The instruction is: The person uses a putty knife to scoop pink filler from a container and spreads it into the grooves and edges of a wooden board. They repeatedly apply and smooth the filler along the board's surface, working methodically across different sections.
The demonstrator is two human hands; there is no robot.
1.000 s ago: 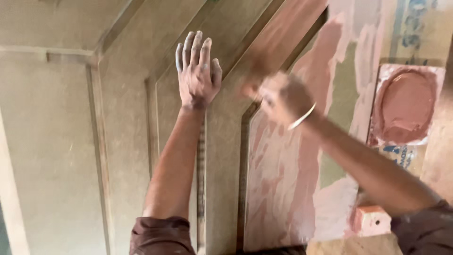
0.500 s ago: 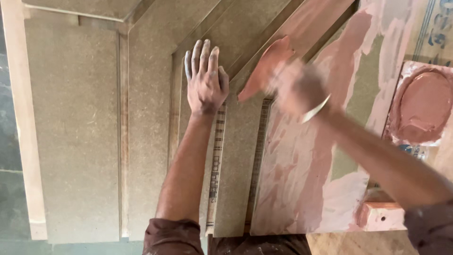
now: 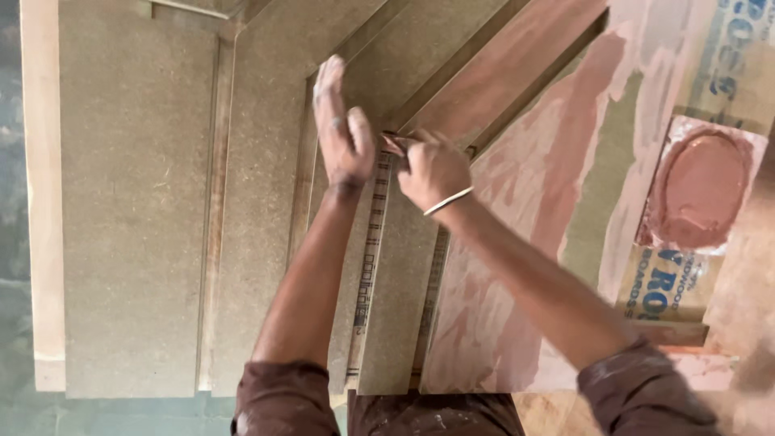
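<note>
Landmark: the grooved channel running down the middle of the brown fibreboard door panel. Left hand sits at the top end of that channel, fingers straight and pressed together, edge-on against the board, holding nothing. Right hand, just right of the channel top and nearly touching the left, is curled tight around a small putty blade smeared reddish; only its tip shows, set into the groove. Thin band on the right wrist. Right of the channel the panel is coated in streaky pink-red filler. Further right, well apart, a cardboard scrap carries a round mound of the same paste.

Risk, as judgement: the blade tip could skip out of the narrow groove and smear or scratch the bare raised face left of the channel. The left hand is close enough to be nicked if the blade jumps.
</note>
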